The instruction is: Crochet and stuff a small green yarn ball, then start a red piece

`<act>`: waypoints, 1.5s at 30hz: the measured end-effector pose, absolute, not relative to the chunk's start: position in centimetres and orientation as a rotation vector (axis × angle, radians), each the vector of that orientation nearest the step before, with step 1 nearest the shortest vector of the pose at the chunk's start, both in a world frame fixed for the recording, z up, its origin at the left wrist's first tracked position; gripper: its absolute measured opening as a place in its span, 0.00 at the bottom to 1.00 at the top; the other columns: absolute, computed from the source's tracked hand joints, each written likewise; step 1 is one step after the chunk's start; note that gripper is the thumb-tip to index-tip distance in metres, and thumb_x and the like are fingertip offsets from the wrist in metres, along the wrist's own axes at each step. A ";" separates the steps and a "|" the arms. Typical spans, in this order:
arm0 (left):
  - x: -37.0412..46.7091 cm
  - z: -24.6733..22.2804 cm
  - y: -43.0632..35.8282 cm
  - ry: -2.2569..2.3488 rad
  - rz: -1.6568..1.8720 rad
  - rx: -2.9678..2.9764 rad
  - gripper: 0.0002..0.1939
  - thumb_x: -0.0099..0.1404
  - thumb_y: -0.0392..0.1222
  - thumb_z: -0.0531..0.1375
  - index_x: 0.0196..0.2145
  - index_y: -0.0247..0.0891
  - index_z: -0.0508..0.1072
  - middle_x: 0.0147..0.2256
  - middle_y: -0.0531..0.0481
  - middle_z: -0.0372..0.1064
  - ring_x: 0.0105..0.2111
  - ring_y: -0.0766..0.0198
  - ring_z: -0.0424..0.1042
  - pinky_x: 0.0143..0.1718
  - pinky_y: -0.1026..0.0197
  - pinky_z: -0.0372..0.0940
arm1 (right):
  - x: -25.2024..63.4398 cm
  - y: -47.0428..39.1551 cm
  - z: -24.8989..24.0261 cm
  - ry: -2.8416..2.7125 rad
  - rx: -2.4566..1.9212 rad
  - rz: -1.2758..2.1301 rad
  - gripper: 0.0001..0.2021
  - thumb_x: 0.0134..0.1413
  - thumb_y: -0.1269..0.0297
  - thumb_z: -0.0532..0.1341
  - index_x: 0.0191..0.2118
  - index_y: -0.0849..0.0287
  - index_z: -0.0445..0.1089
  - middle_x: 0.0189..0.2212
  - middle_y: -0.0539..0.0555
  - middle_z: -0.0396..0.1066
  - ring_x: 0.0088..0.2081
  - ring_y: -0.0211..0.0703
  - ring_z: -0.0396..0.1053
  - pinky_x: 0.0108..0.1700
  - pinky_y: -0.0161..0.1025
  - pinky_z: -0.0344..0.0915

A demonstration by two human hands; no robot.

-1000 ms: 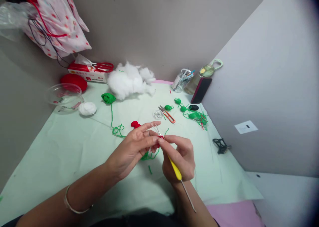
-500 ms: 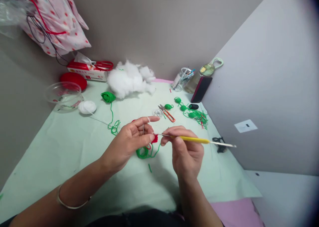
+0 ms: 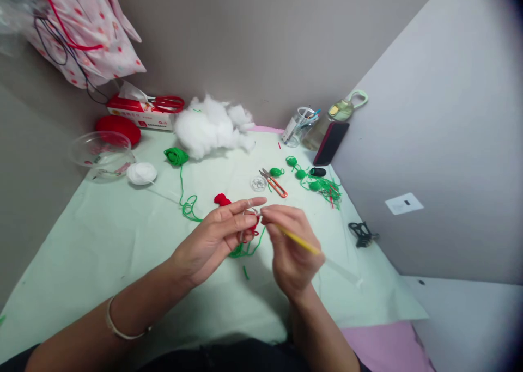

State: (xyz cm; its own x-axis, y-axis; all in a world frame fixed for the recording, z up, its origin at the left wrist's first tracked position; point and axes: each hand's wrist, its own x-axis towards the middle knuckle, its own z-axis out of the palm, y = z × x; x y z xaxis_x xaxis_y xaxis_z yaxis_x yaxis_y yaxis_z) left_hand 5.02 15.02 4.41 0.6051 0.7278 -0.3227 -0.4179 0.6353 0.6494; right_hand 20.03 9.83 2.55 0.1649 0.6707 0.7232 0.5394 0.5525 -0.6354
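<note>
Between the thumb and fingers of my left hand [image 3: 218, 230] is a small red crochet piece [image 3: 254, 224], partly hidden by the fingers. White yarn loops round the raised index finger. My right hand [image 3: 293, 247] grips a yellow-handled crochet hook [image 3: 300, 241] like a pen, its tip at the red piece and its far end blurred. A red yarn bundle [image 3: 222, 199] shows just behind my left hand. Green yarn [image 3: 241, 250] lies on the table beneath the hands, and a white yarn ball [image 3: 141, 173] sits off to the left.
Orange thread snips [image 3: 274, 183] lie beyond my hands, near several small green crochet pieces [image 3: 300, 174]. White stuffing [image 3: 210, 129] and a tissue box [image 3: 141, 115] stand at the back. A phone [image 3: 332, 144] leans against a bottle [image 3: 322, 129]; a black claw clip [image 3: 362, 234] lies right.
My right hand has moved slightly left and down, and the hook now slants more steeply. My left hand has turned a little, with its fingers closer together; the red yarn bundle behind it shows more.
</note>
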 end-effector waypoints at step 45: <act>5.1 4.4 14.5 0.659 0.774 0.720 0.25 0.62 0.40 0.71 0.56 0.44 0.77 0.35 0.53 0.72 0.36 0.68 0.71 0.41 0.66 0.67 | 19.8 9.2 1.9 -1.665 -1.125 -0.222 0.17 0.63 0.77 0.61 0.53 0.53 0.75 0.46 0.58 0.78 0.46 0.47 0.77 0.42 0.45 0.77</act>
